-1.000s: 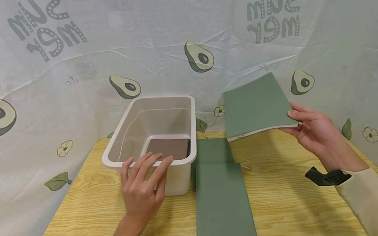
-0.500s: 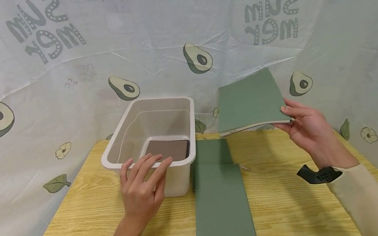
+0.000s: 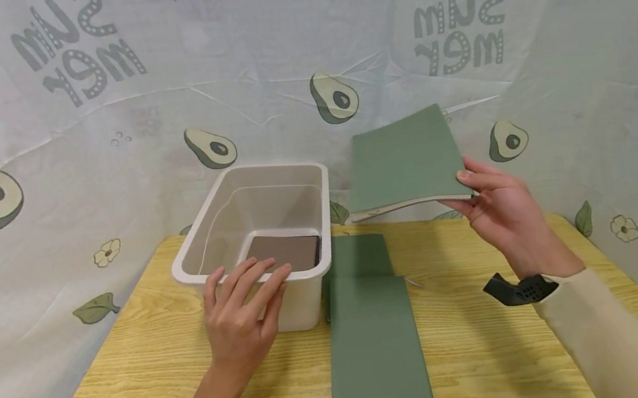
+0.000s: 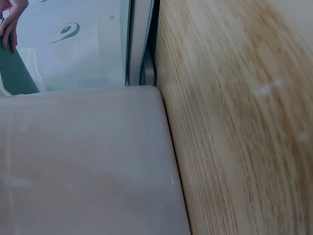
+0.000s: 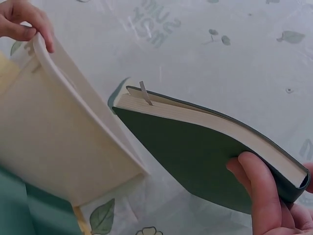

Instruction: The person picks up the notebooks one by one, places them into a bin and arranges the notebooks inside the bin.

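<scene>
In the head view my right hand [image 3: 498, 205] holds a green hardcover notebook [image 3: 403, 161] in the air right of the bin, thumb on the top cover and fingers underneath. Its page edges and a pale ribbon bookmark [image 5: 145, 93] show in the right wrist view. My left hand [image 3: 244, 322] grips the near rim of the pale plastic bin [image 3: 327, 191], fingers over the edge and thumb outside. A brown notebook [image 3: 286, 249] lies on the bin's floor, partly hidden by the fingers.
Beside the bin's right side, a green notebook [image 3: 376, 343] lies on the wooden table [image 3: 479, 340], overlapping another green one [image 3: 365, 251] behind it. A thin pale strip pokes out at their right. A printed curtain [image 3: 261, 34] hangs behind the table.
My right hand has carried the green notebook left and slightly up, nearer to the bin. The left hand stays on the bin's rim.
</scene>
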`<state>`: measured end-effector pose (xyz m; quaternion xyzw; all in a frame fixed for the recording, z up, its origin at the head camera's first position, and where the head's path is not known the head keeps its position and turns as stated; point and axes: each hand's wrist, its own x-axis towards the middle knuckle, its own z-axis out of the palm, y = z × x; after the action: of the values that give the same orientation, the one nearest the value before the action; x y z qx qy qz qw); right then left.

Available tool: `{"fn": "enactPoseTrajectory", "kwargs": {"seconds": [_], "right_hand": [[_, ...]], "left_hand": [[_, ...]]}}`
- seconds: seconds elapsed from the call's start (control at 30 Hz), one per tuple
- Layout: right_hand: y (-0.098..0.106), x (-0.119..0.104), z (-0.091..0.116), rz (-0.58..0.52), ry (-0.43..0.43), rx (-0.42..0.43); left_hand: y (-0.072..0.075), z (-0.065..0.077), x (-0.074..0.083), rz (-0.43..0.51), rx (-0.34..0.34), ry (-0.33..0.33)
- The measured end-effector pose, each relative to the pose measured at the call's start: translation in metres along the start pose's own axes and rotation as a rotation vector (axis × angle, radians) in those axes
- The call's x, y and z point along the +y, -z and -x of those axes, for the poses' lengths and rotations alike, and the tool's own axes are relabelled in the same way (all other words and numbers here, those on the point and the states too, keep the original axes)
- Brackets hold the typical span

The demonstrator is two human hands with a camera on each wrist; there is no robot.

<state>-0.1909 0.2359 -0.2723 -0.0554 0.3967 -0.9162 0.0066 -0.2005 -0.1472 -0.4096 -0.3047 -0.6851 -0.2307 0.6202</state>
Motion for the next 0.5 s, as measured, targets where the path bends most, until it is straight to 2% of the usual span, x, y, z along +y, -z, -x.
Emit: {"fn": "enactPoseTrajectory", "kwargs": {"seconds": [0.33, 0.5], "right_hand": [[-0.023, 0.021, -0.014, -0.003, -0.017, -0.012], [-0.033, 0.031, -0.021, 0.050, -0.025, 0.007]], "left_hand": [[0.001, 0.001, 0.000, 0.007, -0.008, 0.008], [0.001, 0.000, 0.000, 0.006, -0.004, 0.010]]}}
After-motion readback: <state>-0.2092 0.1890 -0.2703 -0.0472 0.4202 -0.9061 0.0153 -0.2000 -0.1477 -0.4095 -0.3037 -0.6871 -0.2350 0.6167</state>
